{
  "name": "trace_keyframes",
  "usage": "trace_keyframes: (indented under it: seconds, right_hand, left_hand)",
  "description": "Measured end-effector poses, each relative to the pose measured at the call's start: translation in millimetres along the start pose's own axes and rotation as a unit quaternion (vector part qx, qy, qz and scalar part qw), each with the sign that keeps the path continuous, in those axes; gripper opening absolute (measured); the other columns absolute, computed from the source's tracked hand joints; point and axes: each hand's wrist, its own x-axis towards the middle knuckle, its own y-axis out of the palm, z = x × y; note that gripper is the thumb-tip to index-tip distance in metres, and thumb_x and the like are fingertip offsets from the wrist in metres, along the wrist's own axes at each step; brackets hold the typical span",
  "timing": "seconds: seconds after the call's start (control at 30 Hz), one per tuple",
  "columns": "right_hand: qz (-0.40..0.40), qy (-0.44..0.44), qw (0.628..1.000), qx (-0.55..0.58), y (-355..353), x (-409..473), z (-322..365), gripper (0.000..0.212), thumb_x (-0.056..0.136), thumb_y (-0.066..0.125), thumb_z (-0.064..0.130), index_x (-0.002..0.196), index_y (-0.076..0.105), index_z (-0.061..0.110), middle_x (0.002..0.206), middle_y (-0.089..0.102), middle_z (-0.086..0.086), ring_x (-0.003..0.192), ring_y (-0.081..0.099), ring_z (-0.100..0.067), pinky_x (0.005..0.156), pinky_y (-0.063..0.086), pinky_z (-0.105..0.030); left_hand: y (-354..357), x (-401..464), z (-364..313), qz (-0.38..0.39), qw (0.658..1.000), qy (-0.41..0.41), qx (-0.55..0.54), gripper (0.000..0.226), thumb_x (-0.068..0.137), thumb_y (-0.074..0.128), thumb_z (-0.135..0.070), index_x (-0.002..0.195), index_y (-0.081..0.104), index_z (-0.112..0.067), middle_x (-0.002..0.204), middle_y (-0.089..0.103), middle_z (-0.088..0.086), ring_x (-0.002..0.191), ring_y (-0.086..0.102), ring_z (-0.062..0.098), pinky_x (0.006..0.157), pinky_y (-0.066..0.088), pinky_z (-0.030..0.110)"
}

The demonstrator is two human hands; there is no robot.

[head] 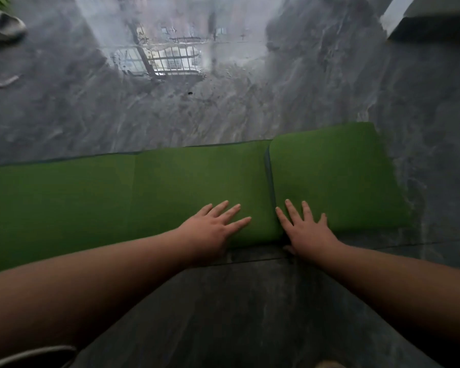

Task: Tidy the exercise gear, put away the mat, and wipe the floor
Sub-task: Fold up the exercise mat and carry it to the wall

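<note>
- On the dark marbled floor [250, 107], a green mat [91, 197] lies stretched from the left edge of the view across to the right, its right end doubled over into a thicker folded section [335, 176].
- The left hand [213, 227] lies palm down on the flat part of the mat, just left of the fold's edge; its fingers [235, 211] are straight and fanned apart, pointing up and to the right, and grip nothing.
- The right hand [306, 229] lies palm down on the folded section, right at its near left corner; its fingers [294, 212] are also straight and spread, resting flat on the green surface, with the forefinger running along the dark seam where the fold begins.
- The thumb of the right hand is tucked down at the mat's near edge and mostly hidden, so whether it hooks under the fold cannot be told.
- The two hands sit close together, one on each side of the seam, and do not touch one another.
- The mat's near edge runs just under both wrists; the bare forearms reach in from the bottom corners of the view.
- Beyond the mat the floor is glossy and mirrors a bright window with bars.
- A pale slipper [4, 26] sits at the far left corner, well apart from the mat, and a thin curved grey piece [2, 82] lies on the floor below it.
</note>
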Motion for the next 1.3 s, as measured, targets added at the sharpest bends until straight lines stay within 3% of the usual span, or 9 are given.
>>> trace_keyframes:
  seconds: [0.07, 0.23, 0.47, 0.63, 0.77, 0.9, 0.97, 1.17, 1.3]
  right_hand:
    - [-0.012, 0.028, 1.0, -0.002, -1.7, 3.0, 2.1, 0.096, 0.095, 0.049, 0.055, 0.153, -0.021, 0.023, 0.161, -0.026, -0.012, 0.149, -0.013, -0.04, 0.109, 0.022, -0.071]
    - [-0.028, 0.033, 0.999, -0.017, 7.1, 1.9, 5.0, 0.064, 0.102, 0.024, 0.015, 0.155, -0.012, 0.012, 0.163, -0.013, -0.02, 0.149, -0.003, -0.045, 0.107, 0.028, -0.071]
    - [-0.085, 0.028, 0.99, 0.113, -27.2, -25.2, 0.9, 0.077, 0.099, 0.045, 0.029, 0.157, -0.004, 0.015, 0.166, 0.001, -0.01, 0.151, 0.006, -0.035, 0.116, 0.024, -0.059]
    - [-0.271, -0.061, 0.886, 0.372, -62.4, -61.5, 24.8, 0.068, 0.096, 0.05, 0.012, 0.156, 0.017, 0.01, 0.162, 0.02, -0.006, 0.151, 0.014, -0.016, 0.123, 0.012, -0.028]
    - [-0.318, -0.116, 0.781, 0.525, -85.5, -74.2, 65.8, 0.065, 0.092, 0.044, 0.019, 0.153, 0.023, 0.015, 0.158, 0.027, 0.004, 0.147, 0.023, -0.003, 0.119, 0.016, -0.017]
    - [-0.34, -0.175, 0.693, 0.612, -116.9, -77.1, 102.5, 0.06, 0.095, 0.048, 0.017, 0.152, 0.029, 0.015, 0.153, 0.039, 0.008, 0.141, 0.034, 0.002, 0.113, 0.027, -0.014]
    - [-0.351, -0.204, 0.66, 0.633, -139.0, -78.9, 124.2, 0.058, 0.095, 0.048, 0.017, 0.151, 0.031, 0.016, 0.15, 0.042, 0.013, 0.138, 0.037, 0.004, 0.109, 0.03, -0.01]
    - [-0.31, -0.325, 0.606, 0.657, -188.1, -72.9, 188.1, 0.062, 0.09, 0.051, 0.033, 0.148, 0.033, 0.023, 0.148, 0.044, 0.019, 0.139, 0.039, -0.003, 0.111, 0.035, -0.019]
    - [-0.235, -0.383, 0.596, 0.666, -205.8, -62.3, 220.1, 0.061, 0.09, 0.05, 0.033, 0.148, 0.037, 0.022, 0.15, 0.046, 0.011, 0.142, 0.039, -0.014, 0.115, 0.036, -0.043]
  left_hand:
    - [10.1, 4.1, -7.1, -0.002, 0.999, -0.015, -0.034, 0.081, 0.099, 0.044, -0.033, 0.154, -0.015, -0.039, 0.165, -0.015, 0.003, 0.152, -0.012, 0.028, 0.124, 0.003, 0.049]
    - [23.7, 11.8, -26.0, -0.026, 0.992, -0.054, -0.108, 0.081, 0.1, 0.044, -0.034, 0.156, -0.015, -0.032, 0.166, -0.014, 0.003, 0.152, -0.011, 0.027, 0.124, 0.004, 0.05]
    - [14.2, -6.4, -31.6, -0.052, 0.981, -0.097, -0.163, 0.09, 0.099, 0.045, -0.043, 0.145, -0.032, -0.04, 0.163, -0.023, -0.001, 0.151, -0.016, 0.029, 0.12, 0.006, 0.062]
    - [-6.4, -16.8, -35.5, -0.162, 0.954, -0.139, -0.213, 0.089, 0.1, 0.041, -0.039, 0.136, -0.041, -0.047, 0.163, -0.025, -0.001, 0.15, -0.019, 0.029, 0.118, 0.003, 0.066]
    - [-11.1, -37.0, -27.0, -0.243, 0.916, -0.125, -0.293, 0.095, 0.097, 0.044, -0.012, 0.134, -0.035, -0.048, 0.159, -0.026, -0.01, 0.151, -0.018, 0.02, 0.12, 0.006, 0.06]
    - [-17.4, -60.7, -11.8, -0.397, 0.828, -0.064, -0.39, 0.086, 0.096, 0.043, -0.018, 0.147, -0.014, -0.056, 0.164, -0.002, -0.004, 0.154, 0.001, 0.019, 0.122, 0.016, 0.054]
    - [-25.7, -75.6, -4.3, -0.443, 0.784, -0.051, -0.432, 0.074, 0.096, 0.041, -0.025, 0.155, -0.001, -0.037, 0.165, 0.009, 0.004, 0.153, 0.009, 0.017, 0.122, 0.018, 0.047]
    - [-30.4, -121.1, 33.7, -0.503, 0.728, -0.051, -0.463, 0.098, 0.09, 0.064, -0.045, 0.156, 0.0, -0.01, 0.16, 0.025, 0.016, 0.146, 0.032, 0.031, 0.114, 0.034, 0.054]
    - [-30.9, -162.4, 58.3, -0.581, 0.679, -0.125, -0.432, 0.087, 0.087, 0.068, -0.042, 0.151, 0.01, -0.045, 0.15, 0.04, 0.002, 0.136, 0.045, 0.014, 0.11, 0.042, 0.036]
